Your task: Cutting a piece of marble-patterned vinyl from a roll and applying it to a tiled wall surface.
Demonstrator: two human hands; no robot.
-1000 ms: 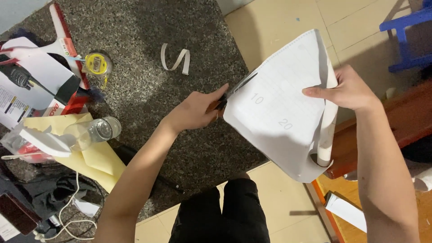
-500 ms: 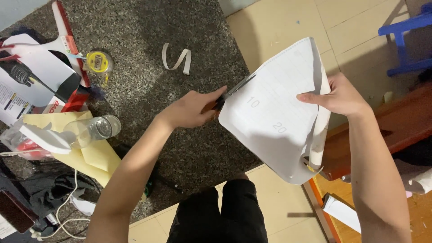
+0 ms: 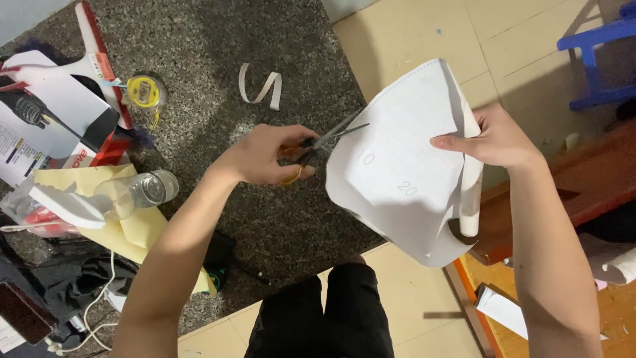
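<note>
Orange scissors handles hidden by left hand.

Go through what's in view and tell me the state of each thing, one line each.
Scissors: blades open, at the sheet's left edge.
White sheet: held up, curled on its right side.
Left hand: closed on the scissors' handles.
Right hand: pinching the sheet's right edge.
Clear bottle: lying on its side.
Paper strip: bent, loose on the table.
</note>
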